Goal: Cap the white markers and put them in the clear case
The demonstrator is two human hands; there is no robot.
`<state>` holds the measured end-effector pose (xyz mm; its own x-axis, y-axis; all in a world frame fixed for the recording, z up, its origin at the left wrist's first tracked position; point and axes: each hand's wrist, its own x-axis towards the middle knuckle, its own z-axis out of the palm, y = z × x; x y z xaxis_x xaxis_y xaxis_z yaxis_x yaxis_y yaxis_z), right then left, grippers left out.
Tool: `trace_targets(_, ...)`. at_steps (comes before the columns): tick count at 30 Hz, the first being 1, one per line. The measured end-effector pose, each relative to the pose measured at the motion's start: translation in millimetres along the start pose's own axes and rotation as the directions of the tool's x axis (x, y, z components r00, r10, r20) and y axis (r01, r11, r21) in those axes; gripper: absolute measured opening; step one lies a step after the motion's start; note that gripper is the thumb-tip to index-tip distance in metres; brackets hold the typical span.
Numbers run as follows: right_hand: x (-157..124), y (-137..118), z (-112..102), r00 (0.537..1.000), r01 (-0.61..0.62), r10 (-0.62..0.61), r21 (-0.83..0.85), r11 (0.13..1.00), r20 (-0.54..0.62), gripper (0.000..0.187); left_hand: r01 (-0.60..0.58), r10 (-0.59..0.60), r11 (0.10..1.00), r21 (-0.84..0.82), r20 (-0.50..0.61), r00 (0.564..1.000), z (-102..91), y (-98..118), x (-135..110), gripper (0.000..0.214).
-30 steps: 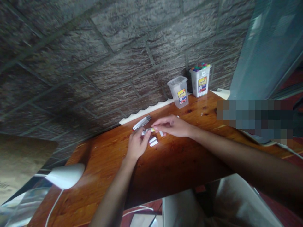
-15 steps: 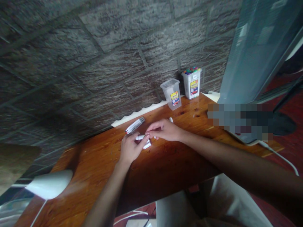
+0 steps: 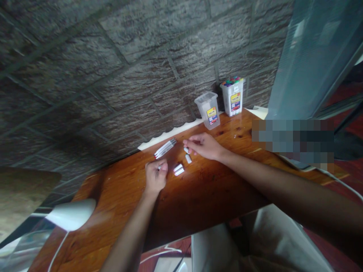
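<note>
My left hand (image 3: 156,176) is closed in a fist around a marker, of which only a small pale end (image 3: 159,167) shows at the thumb. My right hand (image 3: 205,146) hovers to the right, thumb and forefinger pinched together; whatever they hold is hidden. Just under those fingers is a white cap (image 3: 186,150), and I cannot tell whether it is touched. Another white cap (image 3: 188,158) lies beside it. Two more white caps (image 3: 179,170) rest side by side between my hands. Several white markers (image 3: 165,148) with grey ends lie together beyond my left hand.
Against the stone wall stand a clear plastic container (image 3: 208,111) and a similar one packed with colored markers (image 3: 233,96). A scalloped white strip (image 3: 170,135) runs along the wooden desk's (image 3: 113,196) back edge. A white lamp (image 3: 72,214) is at left; a blurred-out object (image 3: 295,141) sits at right.
My hands have come apart: the right moved up and away from the marker, the left drew back, closing around it. The caps between them now show plainly. The view has shifted slightly.
</note>
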<state>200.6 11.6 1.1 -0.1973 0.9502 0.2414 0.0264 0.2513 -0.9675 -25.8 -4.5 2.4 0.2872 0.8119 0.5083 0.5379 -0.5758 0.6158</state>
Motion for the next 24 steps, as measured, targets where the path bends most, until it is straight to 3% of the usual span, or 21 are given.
trace_targets(2, 0, 0, -1, 1.000, 0.022, -0.022, -0.026, 0.999, 0.018, 0.033, 0.012, -0.019, 0.994, -0.109, -0.056, 0.998, 0.9, 6, 5, 0.062)
trace_targets(4, -1, 0, -1, 0.997, 0.054, -0.051, -0.053, 0.997, 0.063, 0.031, 0.068, -0.102, 0.929, -0.362, -0.075, 0.992, -1.2, 13, 11, 0.063)
trace_targets(6, -3, 0, 1, 0.990, 0.079, -0.069, -0.074, 0.994, 0.121, 0.026, 0.129, -0.207, 0.765, -0.631, -0.051, 0.977, -5.7, 19, 16, 0.062)
trace_targets(8, -6, 2, 6, 0.981, 0.090, -0.074, -0.078, 0.993, 0.181, 0.027, 0.139, -0.265, 0.620, -0.772, -0.040, 0.964, -10.3, 21, 18, 0.060)
trace_targets(12, -13, 6, 20, 0.954, 0.089, -0.081, -0.013, 0.996, 0.289, 0.041, 0.108, -0.303, 0.453, -0.885, -0.039, 0.952, -11.6, 15, 16, 0.051)
trace_targets(16, -14, 7, 23, 0.965, 0.059, -0.052, -0.017, 0.998, 0.258, 0.026, 0.147, -0.356, 0.289, -0.946, 0.037, 0.934, -6.5, 8, 16, 0.038)
trace_targets(20, -9, 6, 13, 0.983, 0.035, -0.032, -0.016, 0.999, 0.178, 0.022, 0.172, -0.414, 0.234, -0.957, 0.062, 0.908, -4.2, 5, 19, 0.025)
trace_targets(24, -5, 2, 7, 0.991, -0.019, -0.002, 0.155, 0.988, 0.136, 0.026, 0.270, -0.498, 0.184, -0.945, 0.147, 0.854, -4.9, 4, 21, 0.022)
